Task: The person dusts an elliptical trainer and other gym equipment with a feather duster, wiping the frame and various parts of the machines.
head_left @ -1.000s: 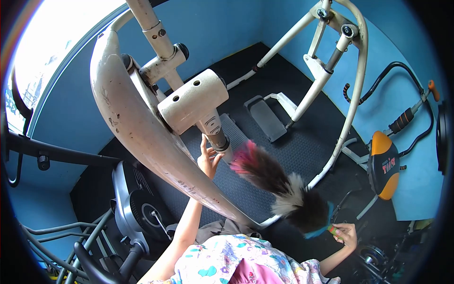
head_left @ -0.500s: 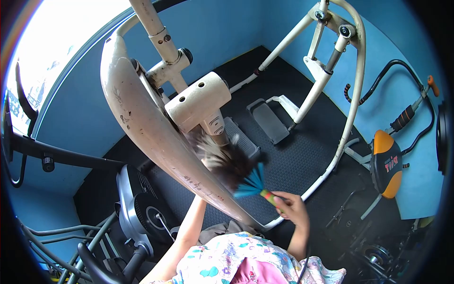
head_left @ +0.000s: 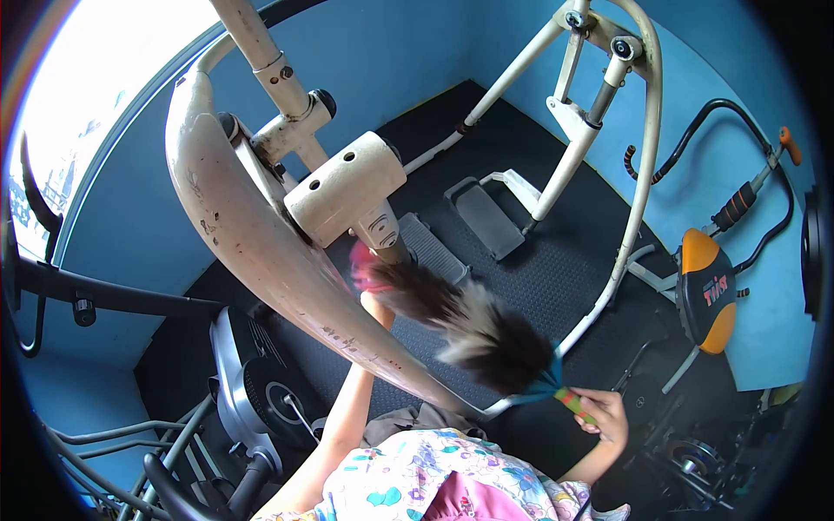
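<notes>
In my right hand [head_left: 604, 421] is the green handle of a feather duster [head_left: 491, 334], its fingers wrapped round it. Blue strands fan out at the handle, and dark brown and whitish feathers stretch up and left to the lower post of the cream-white exercise machine [head_left: 269, 278]. My left hand [head_left: 377, 307] is beyond the machine's curved beam, below that post. A pink cloth-like thing [head_left: 365, 267], smeared by motion, is at its fingers. Beam and blur partly hide those fingers.
Two grey foot pedals [head_left: 486, 221] stand over the black rubber floor [head_left: 539, 286]. To the left is a grey-and-black exercise bike [head_left: 248, 373]. An orange-and-black exercise device [head_left: 705, 291] leans at the blue right wall. A bright window [head_left: 104, 104] is at upper left.
My right hand has moved right and down with the feather duster, whose feathers now stretch out long. The pink thing at my left hand has come into view. The view has shifted slightly.
</notes>
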Available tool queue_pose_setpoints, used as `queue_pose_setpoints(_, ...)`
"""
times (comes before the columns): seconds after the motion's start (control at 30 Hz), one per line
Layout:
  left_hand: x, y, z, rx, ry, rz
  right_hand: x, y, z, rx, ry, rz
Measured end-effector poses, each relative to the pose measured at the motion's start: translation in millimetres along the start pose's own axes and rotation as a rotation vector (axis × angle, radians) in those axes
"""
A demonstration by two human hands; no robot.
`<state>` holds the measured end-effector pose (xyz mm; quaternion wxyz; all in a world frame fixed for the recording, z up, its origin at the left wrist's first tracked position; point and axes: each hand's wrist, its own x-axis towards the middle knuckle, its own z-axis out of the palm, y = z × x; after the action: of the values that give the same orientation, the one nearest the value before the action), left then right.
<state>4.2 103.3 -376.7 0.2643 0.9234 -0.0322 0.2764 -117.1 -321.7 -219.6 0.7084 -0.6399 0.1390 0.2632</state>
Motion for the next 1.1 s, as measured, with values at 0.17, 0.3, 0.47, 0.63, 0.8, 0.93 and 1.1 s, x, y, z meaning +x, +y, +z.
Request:
queue_pose_setpoints(0.17,8.3,20.7,-3.4,-0.456,-0.039,-0.460,-65.1,6.0,-56.2,-0.066,0.302,-0.064)
queue_pose_setpoints(0.3,9.3,19.9,-2.1,-0.459,-0.058,-0.467,-80.0,4.6,-80.0,-0.128,0.494,-0.055)
queue_pose_setpoints(0.47,9.9,19.9,-4.3,-0.426,-0.087,-0.476,-68.8,4.4,-84.0,-0.148,0.339,-0.024)
queue_pose_setpoints(0.63,8.7,27.7,-10.1,-0.524,-0.035,-0.531,-40.3,-1.1,-69.9,-0.146,0.047,-0.092)
queue_pose_setpoints(0.8,4.1,25.5,1.0,-0.584,-0.064,-0.549,17.2,-17.6,-4.7,-0.145,-0.122,-0.103)
queue_pose_setpoints(0.93,1.0,14.2,8.2,-0.620,-0.088,-0.564,41.0,-12.0,37.7,-0.371,-0.112,0.007)
queue_pose_setpoints(1.1,-5.5,0.1,20.7,-0.671,-0.118,-0.586,20.2,-12.7,30.1,-0.338,-0.102,-0.058)
